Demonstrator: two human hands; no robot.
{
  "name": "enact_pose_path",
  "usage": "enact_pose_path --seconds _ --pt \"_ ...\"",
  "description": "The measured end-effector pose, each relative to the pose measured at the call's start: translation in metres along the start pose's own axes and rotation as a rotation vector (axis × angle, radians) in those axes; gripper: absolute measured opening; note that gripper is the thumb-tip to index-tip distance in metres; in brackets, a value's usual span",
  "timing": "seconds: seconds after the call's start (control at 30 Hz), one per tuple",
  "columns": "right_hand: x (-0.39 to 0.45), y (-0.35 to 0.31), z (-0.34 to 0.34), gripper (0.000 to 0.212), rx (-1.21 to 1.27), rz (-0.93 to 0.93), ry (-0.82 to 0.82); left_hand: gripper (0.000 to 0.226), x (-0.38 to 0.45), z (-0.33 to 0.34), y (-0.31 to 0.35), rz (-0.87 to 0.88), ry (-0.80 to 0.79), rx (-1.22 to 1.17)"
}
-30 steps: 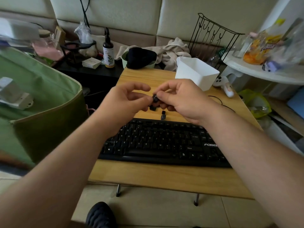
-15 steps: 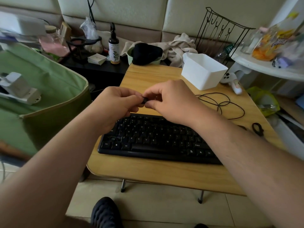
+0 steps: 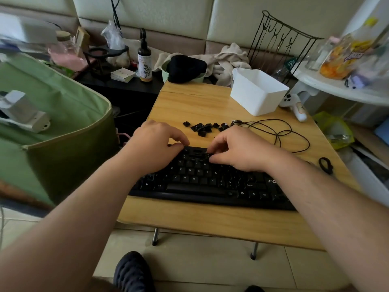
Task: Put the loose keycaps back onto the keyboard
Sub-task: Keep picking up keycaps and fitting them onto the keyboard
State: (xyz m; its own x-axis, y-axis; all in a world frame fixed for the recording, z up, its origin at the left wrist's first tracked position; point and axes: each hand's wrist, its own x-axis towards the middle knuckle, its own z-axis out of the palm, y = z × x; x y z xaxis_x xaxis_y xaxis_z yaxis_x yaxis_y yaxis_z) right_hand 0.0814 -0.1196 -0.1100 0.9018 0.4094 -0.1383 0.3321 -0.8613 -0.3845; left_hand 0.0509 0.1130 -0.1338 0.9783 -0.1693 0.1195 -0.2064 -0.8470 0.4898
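**Both hands working at the keyboard's top rows**

While your forearms are reaching in from the near edge, both of your hands are sitting over the far part of the black keyboard, which is lying across the wooden table. Your left hand is curling its fingers down onto the top-left corner of the board, fingertips touching the upper edge; whether it is holding anything under them is not visible. Your right hand is bending its fingers onto the top rows just right of centre, pressing down there, and whether a keycap is sitting beneath the fingertips cannot be told. Between the two hands an open gap with missing caps is showing in the upper rows.

Just beyond the keyboard, the loose keycaps are lying in a small scattered cluster on the table, apart from both hands. A thin black cable is looping to their right, and a white bin is standing farther back near the table's far right corner.
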Motion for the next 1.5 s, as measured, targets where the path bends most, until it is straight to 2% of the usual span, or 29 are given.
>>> enact_pose_path --seconds 0.17,0.37,0.53,0.87,1.1,1.33,1.5 --pt "0.001 0.003 0.007 0.012 0.14 0.056 0.009 0.013 0.002 -0.006 -0.014 -0.084 0.0 0.046" --pt "0.01 -0.006 0.011 0.009 0.208 0.095 0.011 0.008 0.002 -0.002 -0.013 -0.07 0.013 -0.009" --pt "0.011 -0.013 0.006 0.007 0.163 0.1 -0.04 0.012 0.005 0.006 -0.007 -0.052 0.017 -0.027" --pt "0.009 -0.015 0.005 0.006 0.08 0.099 0.0 0.015 0.006 0.02 0.016 0.01 0.03 0.058" --pt "0.012 -0.023 0.006 0.002 -0.024 0.035 0.004 0.014 0.008 0.022 0.02 -0.03 -0.004 0.073" --pt "0.01 -0.018 0.01 0.003 0.04 0.052 0.009 0.011 0.008 0.021 0.02 -0.036 -0.021 0.073" --pt "0.011 -0.026 0.004 0.003 -0.093 0.026 -0.037 0.009 0.006 0.023 0.022 -0.054 -0.012 0.075"
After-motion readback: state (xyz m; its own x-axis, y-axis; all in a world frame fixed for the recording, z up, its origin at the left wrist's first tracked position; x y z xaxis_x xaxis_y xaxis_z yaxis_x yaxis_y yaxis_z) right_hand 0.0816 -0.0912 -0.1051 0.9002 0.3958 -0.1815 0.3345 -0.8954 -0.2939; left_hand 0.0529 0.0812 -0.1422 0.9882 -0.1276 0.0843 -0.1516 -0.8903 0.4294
